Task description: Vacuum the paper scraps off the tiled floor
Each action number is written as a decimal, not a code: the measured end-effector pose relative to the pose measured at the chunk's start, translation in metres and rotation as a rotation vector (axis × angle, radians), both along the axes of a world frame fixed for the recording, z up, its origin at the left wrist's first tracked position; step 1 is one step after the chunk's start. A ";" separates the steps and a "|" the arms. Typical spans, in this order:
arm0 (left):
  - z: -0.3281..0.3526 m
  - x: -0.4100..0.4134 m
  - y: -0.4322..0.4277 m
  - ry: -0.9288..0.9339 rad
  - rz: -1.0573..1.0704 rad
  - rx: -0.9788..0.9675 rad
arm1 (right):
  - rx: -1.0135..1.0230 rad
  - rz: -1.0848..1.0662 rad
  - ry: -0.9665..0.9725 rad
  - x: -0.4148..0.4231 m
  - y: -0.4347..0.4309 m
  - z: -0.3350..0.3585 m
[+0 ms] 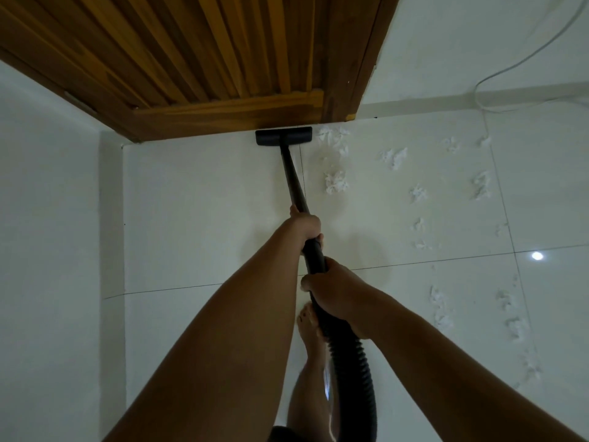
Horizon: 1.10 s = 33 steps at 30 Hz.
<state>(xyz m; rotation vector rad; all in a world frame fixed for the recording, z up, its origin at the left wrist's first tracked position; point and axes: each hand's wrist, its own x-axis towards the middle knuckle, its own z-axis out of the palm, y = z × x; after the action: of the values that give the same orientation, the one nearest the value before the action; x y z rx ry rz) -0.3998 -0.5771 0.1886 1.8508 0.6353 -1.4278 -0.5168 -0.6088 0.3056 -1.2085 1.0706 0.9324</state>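
1. The left hand [304,226] has its grip closed round the black wand [293,177] of the vacuum, fingers wrapped over the top of the tube where it thickens.
2. The right hand [331,291] sits just below, at about 5 o'clock from the left, its grip closed round the upper end of the ribbed black hose [353,365].
3. The wand runs up toward 12 o'clock to the flat floor nozzle [283,137], which lies on the white tiled floor [197,218] with its far edge against the foot of the wooden door [191,59].
4. The paper scraps [334,181] lie at 1 to 4 o'clock from the hands: a cluster just right of the nozzle, further tufts scattered across the tiles toward the right, and a trail down the right side.
5. The tiles at 9 to 11 o'clock of the wand show no scraps.
6. A bare foot [310,327] stands on the floor beneath the hose, at 6 o'clock from the right hand.
7. A thin white cable [522,55] hangs down the wall at 2 o'clock.
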 end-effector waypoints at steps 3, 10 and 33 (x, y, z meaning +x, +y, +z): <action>-0.014 -0.018 0.005 -0.009 -0.002 -0.002 | -0.002 0.015 -0.023 -0.018 0.005 -0.012; -0.031 -0.075 0.019 -0.021 0.055 -0.018 | -0.005 0.043 -0.035 -0.080 0.020 -0.028; -0.059 -0.336 0.107 -0.098 0.012 -0.043 | -0.089 0.106 -0.196 -0.355 0.113 -0.069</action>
<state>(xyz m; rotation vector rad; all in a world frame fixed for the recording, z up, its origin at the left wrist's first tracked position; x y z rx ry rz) -0.7358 -0.4697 0.1291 1.8676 0.5618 -1.3238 -0.8716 -0.4962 0.2370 -1.4106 0.9065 0.8344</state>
